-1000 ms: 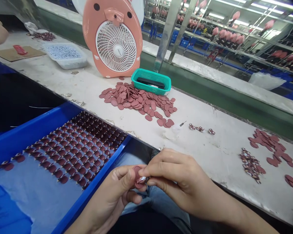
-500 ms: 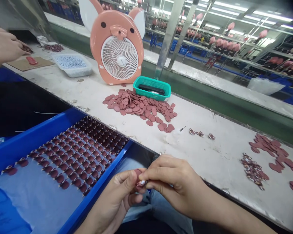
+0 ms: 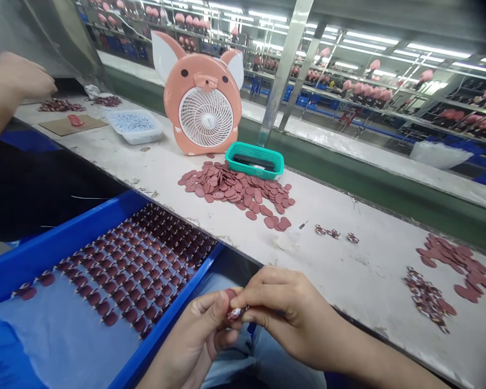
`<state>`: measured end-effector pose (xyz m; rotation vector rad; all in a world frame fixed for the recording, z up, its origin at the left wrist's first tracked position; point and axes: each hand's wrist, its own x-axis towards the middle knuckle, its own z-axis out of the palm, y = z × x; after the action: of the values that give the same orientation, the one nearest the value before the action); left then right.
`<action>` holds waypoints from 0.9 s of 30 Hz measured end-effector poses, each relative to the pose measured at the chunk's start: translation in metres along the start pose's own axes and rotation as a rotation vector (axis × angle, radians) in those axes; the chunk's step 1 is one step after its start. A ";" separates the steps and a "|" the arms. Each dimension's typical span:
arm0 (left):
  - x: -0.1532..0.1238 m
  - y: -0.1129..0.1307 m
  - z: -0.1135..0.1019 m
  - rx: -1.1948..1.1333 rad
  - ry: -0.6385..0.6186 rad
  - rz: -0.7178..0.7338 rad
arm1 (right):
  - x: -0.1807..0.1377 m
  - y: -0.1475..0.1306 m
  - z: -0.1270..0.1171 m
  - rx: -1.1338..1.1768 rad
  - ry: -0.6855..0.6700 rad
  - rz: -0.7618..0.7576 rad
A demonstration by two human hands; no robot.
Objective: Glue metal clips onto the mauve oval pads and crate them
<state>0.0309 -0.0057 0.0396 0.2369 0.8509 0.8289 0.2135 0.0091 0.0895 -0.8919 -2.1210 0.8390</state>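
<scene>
Both my hands are raised over my lap, in front of the bench edge. My left hand (image 3: 198, 327) pinches a small maroon oval piece (image 3: 230, 295) between thumb and fingers. My right hand (image 3: 283, 310) presses its thumb and forefinger on a small patterned strip (image 3: 235, 314) against that piece. Fingers hide most of both parts. To my left, a blue tray (image 3: 65, 240) holds many maroon pieces in tidy rows on a pale blue sheet (image 3: 65, 335). A loose heap of pink-red ovals (image 3: 237, 189) lies farther off on the white bench (image 3: 348, 270).
A co-worker's hand (image 3: 20, 78) reaches over the far left of the bench. A pig-shaped fan (image 3: 202, 102), teal basket (image 3: 255, 160) and white bead tray (image 3: 133, 125) stand beyond. Patterned pieces (image 3: 427, 297) and maroon ovals (image 3: 457, 265) lie at right.
The whole scene has shifted downward as my head tilts up. My hands keep the same pinch on the piece. The co-worker's hand has moved rightward over the bench.
</scene>
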 end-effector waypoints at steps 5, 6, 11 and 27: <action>-0.003 0.002 0.002 -0.006 -0.001 0.007 | 0.001 0.001 0.001 0.007 0.006 0.016; -0.002 0.002 0.001 -0.006 -0.017 0.005 | 0.001 0.001 0.001 0.014 0.005 0.014; 0.000 0.003 0.000 -0.006 -0.033 -0.001 | 0.001 0.000 0.000 0.043 -0.015 0.028; 0.002 0.007 -0.006 -0.081 -0.120 -0.052 | 0.007 -0.002 -0.006 0.087 -0.099 0.070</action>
<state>0.0238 -0.0001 0.0376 0.1905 0.7066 0.7914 0.2134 0.0155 0.0967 -0.9002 -2.1305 1.0228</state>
